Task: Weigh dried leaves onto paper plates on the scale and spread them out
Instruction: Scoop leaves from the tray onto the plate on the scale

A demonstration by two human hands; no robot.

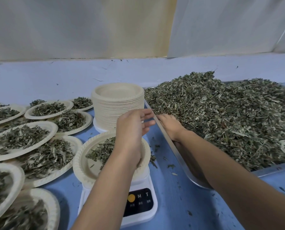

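**Leaves on the plate, one hand in the big heap**

The paper plate (pixel 88 170) sits on the white scale (pixel 139 211), near the front of the blue table (pixel 171 205); a small pile of dried leaves (pixel 102 151) lies on the far side of the plate, and the near side is bare; the left hand (pixel 133 124) is over the far edge of the plate, with its fingers loose and spread and nothing in it; the left arm covers part of the scale, so only an orange button and the letters M and T show.

The right hand (pixel 170 126) reaches over the edge of the metal tray (pixel 180 157) and lies on the big heap of leaves (pixel 229 122); its fingers are down in the leaves, so I cannot tell if it is holding any.

The tray is just to the right of the scale; the heap fills it and rises high at the back; a tall stack of empty plates (pixel 117 107) stands behind the scale, right beside the tray; many filled plates (pixel 22 138) lie to the left, some partly on top of each other; small bits of leaf are scattered on the table around the scale.
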